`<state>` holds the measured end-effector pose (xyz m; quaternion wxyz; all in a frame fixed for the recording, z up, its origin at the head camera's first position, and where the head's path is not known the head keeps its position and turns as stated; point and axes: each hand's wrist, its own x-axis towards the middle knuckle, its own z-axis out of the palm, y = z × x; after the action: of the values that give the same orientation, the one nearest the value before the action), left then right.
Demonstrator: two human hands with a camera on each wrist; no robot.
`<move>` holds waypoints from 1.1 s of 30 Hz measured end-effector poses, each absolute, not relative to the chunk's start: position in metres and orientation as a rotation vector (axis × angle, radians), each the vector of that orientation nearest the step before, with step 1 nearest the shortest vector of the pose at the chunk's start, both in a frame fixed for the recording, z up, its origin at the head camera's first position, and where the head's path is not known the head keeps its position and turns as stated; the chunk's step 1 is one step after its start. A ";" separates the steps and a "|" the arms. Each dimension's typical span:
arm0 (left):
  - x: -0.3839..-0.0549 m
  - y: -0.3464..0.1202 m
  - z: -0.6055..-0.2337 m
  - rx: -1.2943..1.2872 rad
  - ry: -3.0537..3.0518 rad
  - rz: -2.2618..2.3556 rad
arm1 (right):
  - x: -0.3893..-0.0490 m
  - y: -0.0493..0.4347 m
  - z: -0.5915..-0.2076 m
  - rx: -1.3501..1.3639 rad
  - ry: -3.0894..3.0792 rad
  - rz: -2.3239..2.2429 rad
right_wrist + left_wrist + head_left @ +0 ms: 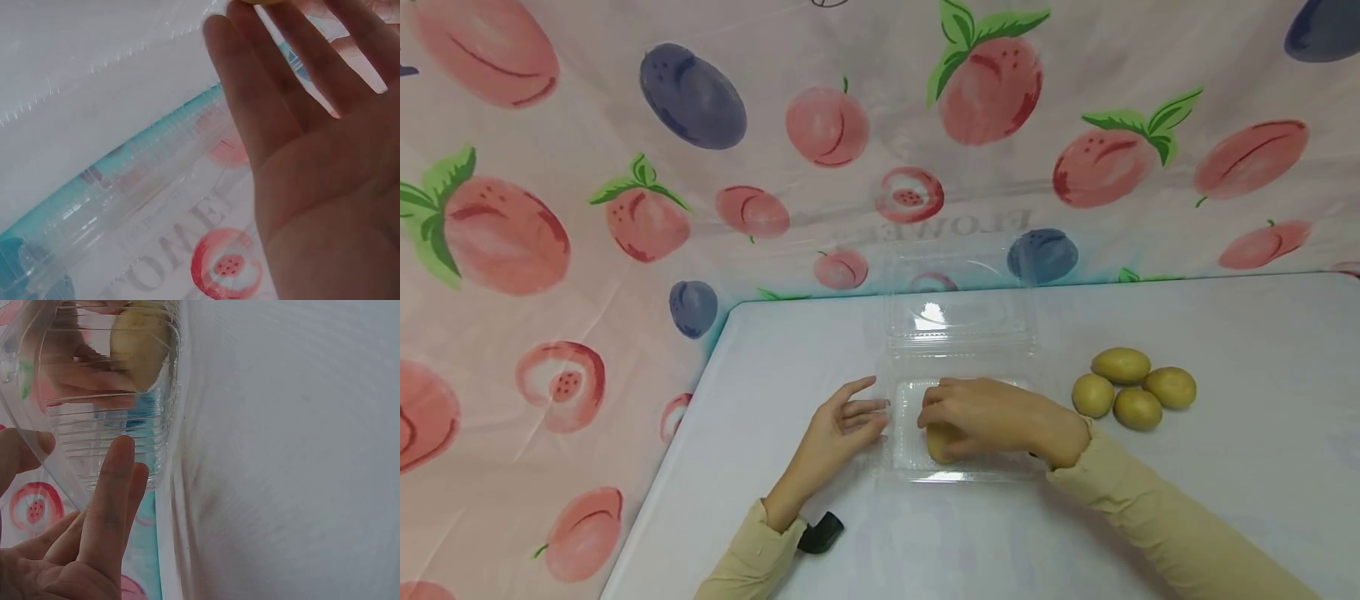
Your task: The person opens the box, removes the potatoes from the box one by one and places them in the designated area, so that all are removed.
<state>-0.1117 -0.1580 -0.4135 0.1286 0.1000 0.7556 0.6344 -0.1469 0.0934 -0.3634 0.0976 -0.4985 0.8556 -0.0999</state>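
A clear plastic clamshell box (907, 450) stands on the white table with its lid (955, 321) raised at the back. Over the box's base, my right hand (1000, 417) grips a yellowish potato (942, 442) from above, fingers curled over it. Through the ribbed wall in the left wrist view, that potato (140, 347) appears low inside the box. My left hand (842, 429) is at the box's left side, its fingers (112, 487) extended right at the wall. The right wrist view shows mostly the palm, with just a sliver of potato at the top.
Several more potatoes (1138, 408) lie grouped to the right of the box. Behind the table (1262, 358) hangs a fruit-printed cloth (752, 100), which also covers the left side. A black device (822, 533) sits at the left wrist.
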 end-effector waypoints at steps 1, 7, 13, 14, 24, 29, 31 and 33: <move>-0.112 -0.158 -0.413 0.293 2.197 1.846 | -0.147 0.093 -0.364 -1.482 2.525 -0.306; -0.112 -0.159 -0.414 0.292 2.207 1.835 | -0.149 0.093 -0.369 -1.533 2.482 -0.358; -0.113 -0.159 -0.414 0.295 2.214 1.831 | -0.149 0.091 -0.368 -1.507 2.472 -0.368; -0.113 -0.160 -0.415 0.298 2.216 1.829 | -0.149 0.091 -0.367 -1.504 2.472 -0.370; -0.113 -0.160 -0.414 0.306 2.214 1.824 | -0.147 0.092 -0.368 -1.513 2.510 -0.381; -0.112 -0.159 -0.413 0.312 2.202 1.832 | -0.148 0.093 -0.368 -1.491 2.526 -0.371; -0.112 -0.159 -0.413 0.315 2.199 1.834 | -0.148 0.093 -0.368 -1.470 2.531 -0.372; -0.112 -0.160 -0.413 0.317 2.205 1.829 | -0.148 0.093 -0.367 -1.449 2.531 -0.375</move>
<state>-0.1124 -0.1596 -0.4130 0.1294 0.1089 0.7585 0.6293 -0.1485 0.0927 -0.3672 0.1005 -0.4903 0.8564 -0.1269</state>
